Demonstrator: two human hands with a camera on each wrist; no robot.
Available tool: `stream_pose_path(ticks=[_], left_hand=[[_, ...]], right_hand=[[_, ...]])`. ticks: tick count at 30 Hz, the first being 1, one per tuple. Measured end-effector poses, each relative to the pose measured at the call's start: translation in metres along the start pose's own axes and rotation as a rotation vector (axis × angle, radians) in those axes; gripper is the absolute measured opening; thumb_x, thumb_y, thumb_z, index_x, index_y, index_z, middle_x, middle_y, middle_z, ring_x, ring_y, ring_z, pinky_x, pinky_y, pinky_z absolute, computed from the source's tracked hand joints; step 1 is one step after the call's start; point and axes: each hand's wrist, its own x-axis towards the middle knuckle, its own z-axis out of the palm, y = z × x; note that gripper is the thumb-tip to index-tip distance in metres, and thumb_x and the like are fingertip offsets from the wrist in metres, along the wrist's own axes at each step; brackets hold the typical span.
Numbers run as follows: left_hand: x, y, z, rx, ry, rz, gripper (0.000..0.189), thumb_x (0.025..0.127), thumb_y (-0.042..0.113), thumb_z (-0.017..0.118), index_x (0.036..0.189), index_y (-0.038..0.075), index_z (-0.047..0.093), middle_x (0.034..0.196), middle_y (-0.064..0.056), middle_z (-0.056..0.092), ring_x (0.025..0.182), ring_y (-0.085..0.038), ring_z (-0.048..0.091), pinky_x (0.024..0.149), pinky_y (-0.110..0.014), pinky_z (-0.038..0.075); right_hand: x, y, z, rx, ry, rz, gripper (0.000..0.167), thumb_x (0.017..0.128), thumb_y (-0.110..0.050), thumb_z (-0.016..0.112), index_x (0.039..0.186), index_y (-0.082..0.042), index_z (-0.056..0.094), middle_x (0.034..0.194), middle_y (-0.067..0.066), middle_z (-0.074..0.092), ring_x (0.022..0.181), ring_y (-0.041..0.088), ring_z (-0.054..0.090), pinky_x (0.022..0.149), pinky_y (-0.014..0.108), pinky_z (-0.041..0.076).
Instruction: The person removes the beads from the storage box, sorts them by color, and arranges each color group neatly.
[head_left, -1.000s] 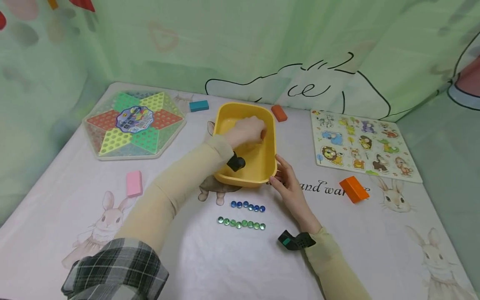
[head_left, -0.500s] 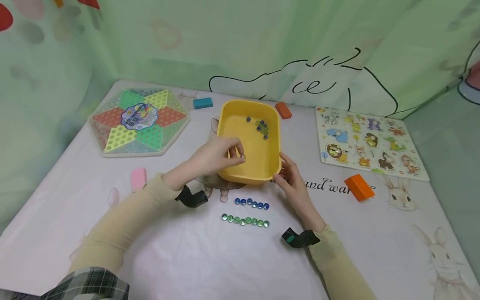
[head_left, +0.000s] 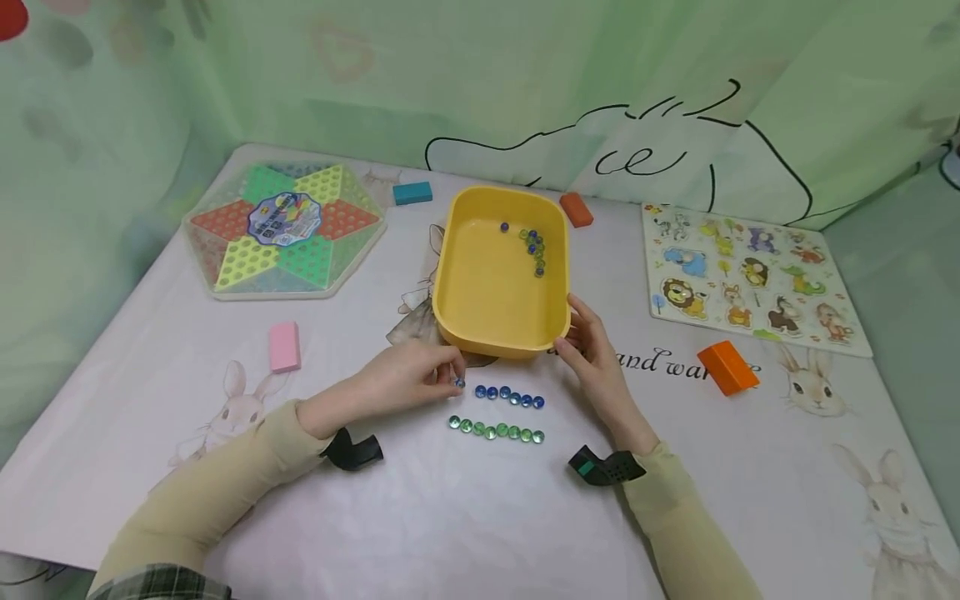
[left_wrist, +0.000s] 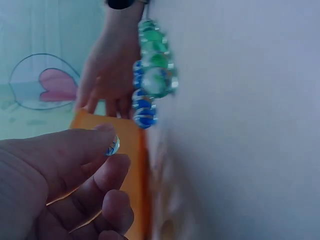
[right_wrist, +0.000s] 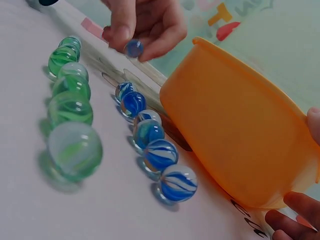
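Observation:
My left hand [head_left: 408,377] pinches a blue marble [right_wrist: 134,48] between thumb and fingertips, low at the left end of a row of blue marbles [head_left: 514,398]. In front of that row lies a row of green marbles [head_left: 502,430]. My right hand [head_left: 597,367] holds the front right corner of a yellow plastic tub [head_left: 480,300], its thumb at the front and fingers around the side. Loose blue and green marbles [head_left: 539,272] lie inside toward the tub's right wall. In the left wrist view the pinched marble [left_wrist: 113,146] shows partly behind the thumb.
A star-patterned Chinese checkers board [head_left: 285,229] lies back left, an animal puzzle board [head_left: 750,279] at right. Around the tub are blocks: pink [head_left: 284,347], blue [head_left: 412,193], red-orange [head_left: 576,209] and orange [head_left: 728,367]. A green printed curtain [head_left: 375,83] hangs behind.
My left hand has come out of the tub with a marble and moved toward the front, beside the blue row. The right hand keeps its place at the tub's corner.

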Motion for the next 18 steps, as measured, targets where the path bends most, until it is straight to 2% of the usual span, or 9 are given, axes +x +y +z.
stream_pose_path(ticks=[7, 12, 18], left_hand=[[0.011, -0.010, 0.015, 0.006, -0.038, -0.015, 0.011, 0.083, 0.021, 0.068, 0.091, 0.016, 0.063, 0.066, 0.009, 0.051, 0.060, -0.002, 0.045, 0.056, -0.017, 0.037], [0.014, -0.009, 0.015, 0.015, -0.047, -0.027, 0.011, 0.083, 0.021, 0.068, 0.091, 0.016, 0.063, 0.065, 0.008, 0.051, 0.060, -0.003, 0.045, 0.056, -0.018, 0.036], [0.015, -0.007, 0.014, 0.012, -0.051, -0.001, 0.010, 0.082, 0.021, 0.069, 0.089, 0.017, 0.064, 0.065, 0.009, 0.052, 0.061, -0.003, 0.046, 0.057, -0.017, 0.037]], right_hand=[[0.000, -0.001, 0.000, 0.007, -0.005, 0.012, 0.060, 0.095, -0.018, 0.051, 0.146, -0.028, 0.021, 0.138, 0.016, 0.041, 0.104, 0.012, 0.048, 0.084, 0.012, 0.040], [0.001, -0.001, 0.000, -0.002, -0.002, 0.019, 0.060, 0.095, -0.019, 0.051, 0.146, -0.030, 0.021, 0.139, 0.014, 0.041, 0.104, 0.013, 0.048, 0.084, 0.013, 0.040], [0.000, -0.002, -0.001, -0.002, 0.000, 0.036, 0.059, 0.095, -0.018, 0.050, 0.146, -0.028, 0.021, 0.139, 0.015, 0.040, 0.105, 0.015, 0.047, 0.085, 0.012, 0.039]])
